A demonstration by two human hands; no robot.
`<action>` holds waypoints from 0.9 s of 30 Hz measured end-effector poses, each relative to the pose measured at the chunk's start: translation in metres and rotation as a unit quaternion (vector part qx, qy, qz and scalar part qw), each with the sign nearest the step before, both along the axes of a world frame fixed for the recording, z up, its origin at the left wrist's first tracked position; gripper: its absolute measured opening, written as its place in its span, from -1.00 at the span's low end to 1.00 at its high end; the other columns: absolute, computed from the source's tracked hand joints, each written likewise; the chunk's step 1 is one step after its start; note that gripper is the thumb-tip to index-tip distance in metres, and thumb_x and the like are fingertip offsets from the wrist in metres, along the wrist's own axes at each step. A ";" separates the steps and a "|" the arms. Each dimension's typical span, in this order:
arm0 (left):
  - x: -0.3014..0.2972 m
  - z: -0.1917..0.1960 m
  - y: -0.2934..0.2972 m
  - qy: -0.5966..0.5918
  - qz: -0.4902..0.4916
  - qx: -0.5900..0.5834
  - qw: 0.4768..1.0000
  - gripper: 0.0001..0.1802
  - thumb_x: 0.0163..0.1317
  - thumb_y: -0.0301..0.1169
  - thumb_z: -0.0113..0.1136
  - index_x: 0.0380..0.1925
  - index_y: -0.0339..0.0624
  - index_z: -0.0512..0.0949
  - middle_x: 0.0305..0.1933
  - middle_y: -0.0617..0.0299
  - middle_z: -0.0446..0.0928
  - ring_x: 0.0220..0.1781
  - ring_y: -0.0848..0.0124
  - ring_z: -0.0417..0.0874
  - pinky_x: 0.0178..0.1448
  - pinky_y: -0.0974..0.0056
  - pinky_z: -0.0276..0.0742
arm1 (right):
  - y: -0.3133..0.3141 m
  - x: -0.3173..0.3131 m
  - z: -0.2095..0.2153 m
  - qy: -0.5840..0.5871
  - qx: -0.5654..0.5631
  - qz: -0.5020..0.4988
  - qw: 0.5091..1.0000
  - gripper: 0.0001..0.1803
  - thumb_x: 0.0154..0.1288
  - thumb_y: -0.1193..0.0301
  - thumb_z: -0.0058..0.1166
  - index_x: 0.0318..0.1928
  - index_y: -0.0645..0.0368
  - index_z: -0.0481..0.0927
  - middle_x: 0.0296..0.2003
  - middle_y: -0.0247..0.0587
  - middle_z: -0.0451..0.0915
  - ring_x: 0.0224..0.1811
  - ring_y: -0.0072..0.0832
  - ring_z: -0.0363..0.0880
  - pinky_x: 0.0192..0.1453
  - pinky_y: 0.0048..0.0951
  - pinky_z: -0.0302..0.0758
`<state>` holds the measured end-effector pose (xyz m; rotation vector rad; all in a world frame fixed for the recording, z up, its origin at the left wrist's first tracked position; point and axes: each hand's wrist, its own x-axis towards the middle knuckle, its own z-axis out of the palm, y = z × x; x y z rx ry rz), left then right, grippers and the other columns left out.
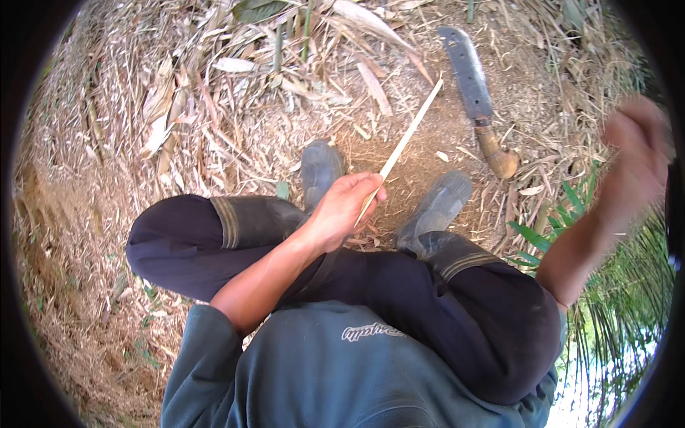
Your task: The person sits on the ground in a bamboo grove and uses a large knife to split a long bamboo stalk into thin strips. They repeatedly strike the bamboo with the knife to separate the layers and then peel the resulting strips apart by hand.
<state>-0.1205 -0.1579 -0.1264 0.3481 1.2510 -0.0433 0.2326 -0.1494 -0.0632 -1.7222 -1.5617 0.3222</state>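
My left hand (pixel 342 207) grips a thin pale bamboo strip (pixel 410 132) that slants up and to the right over the ground between my boots. My right hand (pixel 638 160) is raised at the far right edge, blurred, and nothing shows in it. A machete with a grey blade (pixel 467 71) and a tan curved handle (pixel 496 153) lies on the ground ahead, between the strip's tip and my right hand. I sit with both knees bent, in dark trousers and grey rubber boots (pixel 321 167).
Dry bamboo leaves, husks and straw cover the ground (pixel 214 93) on all sides. Green leafy shoots (pixel 564 207) grow at the right, beside my right knee. The second boot (pixel 439 203) rests near the machete handle.
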 end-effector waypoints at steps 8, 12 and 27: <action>-0.002 -0.008 -0.001 -0.017 0.041 -0.024 0.999 -0.66 0.59 -0.20 -0.09 -0.32 -0.19 0.47 -0.72 0.43 0.25 -0.80 0.65 0.13 -0.72 0.47 0.05 | -0.109 -0.041 -0.236 -0.163 -0.391 -0.032 0.905 -0.46 0.19 0.26 0.36 0.10 0.19 0.44 -0.06 -0.01 0.52 -0.04 -0.06 0.59 0.01 -0.11 0.54; 0.009 -0.006 -0.001 -0.020 0.063 -0.032 0.997 -0.66 0.59 -0.20 -0.09 -0.32 -0.18 0.46 -0.71 0.43 0.26 -0.81 0.65 0.14 -0.72 0.47 0.06 | -0.127 -0.043 -0.262 -0.198 -0.387 -0.024 0.900 -0.33 0.06 0.27 0.39 0.15 0.19 0.40 -0.01 -0.03 0.51 0.09 -0.05 0.54 0.14 -0.05 0.46; 0.026 0.002 -0.003 -0.024 0.114 -0.041 0.992 -0.68 0.58 -0.23 -0.07 -0.33 -0.18 0.45 -0.71 0.41 0.27 -0.81 0.65 0.15 -0.74 0.48 0.05 | -0.115 -0.054 -0.187 0.059 -0.312 -0.063 0.946 -0.77 0.02 0.39 0.21 -0.27 0.17 0.58 -0.57 -0.12 0.59 -0.52 -0.28 0.63 -0.38 -0.27 0.53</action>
